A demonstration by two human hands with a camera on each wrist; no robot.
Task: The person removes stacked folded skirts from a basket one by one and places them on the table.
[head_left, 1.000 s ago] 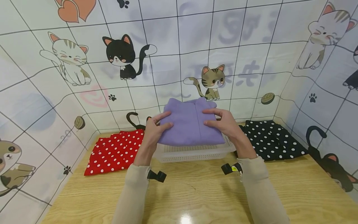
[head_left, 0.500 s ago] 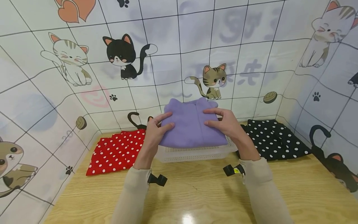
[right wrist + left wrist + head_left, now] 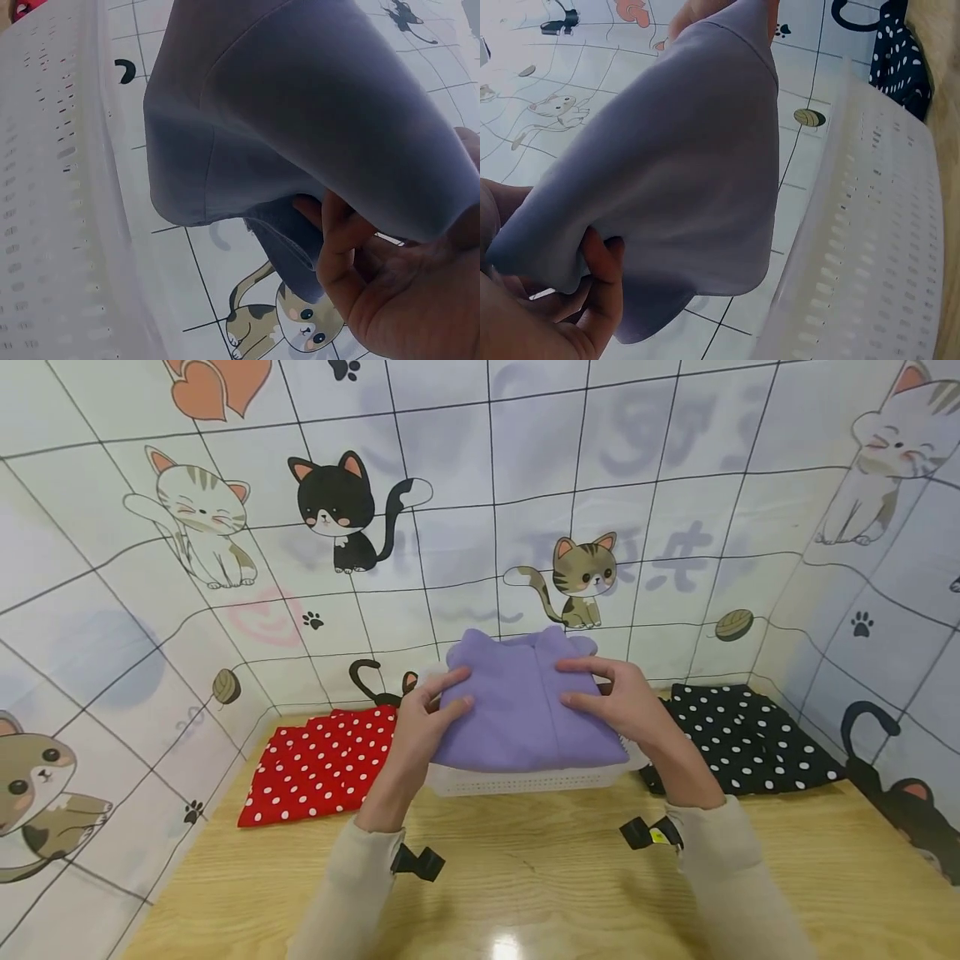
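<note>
A folded purple garment (image 3: pixel 517 710) is held up by both hands over a white perforated plastic basket (image 3: pixel 525 781). My left hand (image 3: pixel 423 718) grips its left side, thumb and index finger on the face toward me. In the left wrist view, other fingers (image 3: pixel 604 274) curl under the cloth. On the opposite side my right hand (image 3: pixel 618 697) grips the cloth in the same way, with curled fingers (image 3: pixel 341 247) beneath it in the right wrist view. The garment covers most of the basket's opening, so what lies inside is hidden.
Left of the basket lies a folded red cloth with white dots (image 3: pixel 322 764). A folded black cloth with white dots (image 3: pixel 742 739) lies to its right. All stand on a wooden table (image 3: pixel 517 877), backed by a cat-print wall covering (image 3: pixel 450 468).
The garment and both hands have come slightly lower and nearer, so the garment now hides more of the basket's front. The head view has shifted a little. Both hands keep their hold.
</note>
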